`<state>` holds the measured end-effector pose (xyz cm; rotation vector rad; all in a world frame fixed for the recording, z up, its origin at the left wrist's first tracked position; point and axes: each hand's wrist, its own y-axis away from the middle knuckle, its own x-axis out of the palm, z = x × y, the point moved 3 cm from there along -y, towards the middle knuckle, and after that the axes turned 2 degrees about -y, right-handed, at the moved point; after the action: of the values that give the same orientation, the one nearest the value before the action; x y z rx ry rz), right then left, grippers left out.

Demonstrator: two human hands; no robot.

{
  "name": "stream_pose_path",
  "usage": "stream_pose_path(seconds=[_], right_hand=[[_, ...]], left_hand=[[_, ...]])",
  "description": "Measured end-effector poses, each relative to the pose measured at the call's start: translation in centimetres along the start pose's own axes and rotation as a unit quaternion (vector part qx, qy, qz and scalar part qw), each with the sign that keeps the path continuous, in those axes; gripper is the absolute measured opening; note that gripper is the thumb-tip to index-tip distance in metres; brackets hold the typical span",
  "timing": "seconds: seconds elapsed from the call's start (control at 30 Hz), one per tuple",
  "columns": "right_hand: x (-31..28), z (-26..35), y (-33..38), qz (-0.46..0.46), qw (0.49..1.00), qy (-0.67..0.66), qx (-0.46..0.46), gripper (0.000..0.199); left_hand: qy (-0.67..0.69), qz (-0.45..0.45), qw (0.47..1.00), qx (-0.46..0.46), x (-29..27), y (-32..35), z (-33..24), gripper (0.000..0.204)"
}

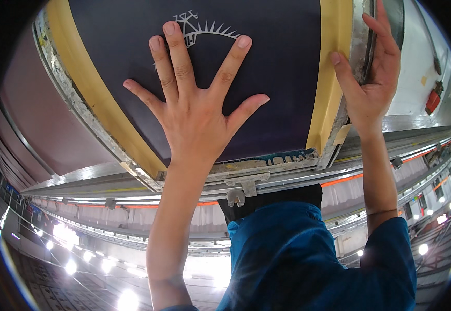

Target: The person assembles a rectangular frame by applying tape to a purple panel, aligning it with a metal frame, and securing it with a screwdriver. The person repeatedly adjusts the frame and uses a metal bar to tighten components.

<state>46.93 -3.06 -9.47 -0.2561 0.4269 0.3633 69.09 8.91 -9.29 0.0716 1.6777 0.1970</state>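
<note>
A screen printing frame [360,46] with a dark mesh [277,103] and yellow tape borders lies before me. Pale cut-out line shapes [212,31] show in the mesh near the far end. My left hand [192,116] rests palm down on the mesh, fingers spread, its fingertips partly over that design. At the frame's right side, my right hand [373,90] grips the edge. Its thumb lies on the yellow border, and its fingers reach over the outer side, where part of them is hidden.
A metal clamp [236,196] sits below the frame's near edge, by a long rail with an orange stripe [342,179]. On the pale surface at right lies a small red object [433,98]. A brownish-purple panel [44,98] extends along the left.
</note>
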Motion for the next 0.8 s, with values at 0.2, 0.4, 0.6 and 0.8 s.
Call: stream_pose_path(seconds=[0.2,0.4,0.6,0.8], right_hand=[[-0.4,-0.1,0.0,0.005,1.000,0.004,-0.008,0.057],[-0.1,0.7,-0.3,0.040,0.996,0.076,0.005,0.060],[0.5,3.6,0.0,0.058,0.969,0.237,-0.044,0.061],[7.9,6.7,0.6,0.157,0.952,0.263,-0.013,0.074]], left_hand=[[-0.003,-0.006,1.000,-0.002,0.2,0.0,-0.1,0.083],[0.011,0.006,1.000,-0.007,-0.4,0.0,0.1,0.083],[0.037,-0.023,0.997,-0.070,-0.3,3.6,3.8,0.087],[0.038,-0.028,0.997,-0.054,0.0,3.4,4.1,0.084]])
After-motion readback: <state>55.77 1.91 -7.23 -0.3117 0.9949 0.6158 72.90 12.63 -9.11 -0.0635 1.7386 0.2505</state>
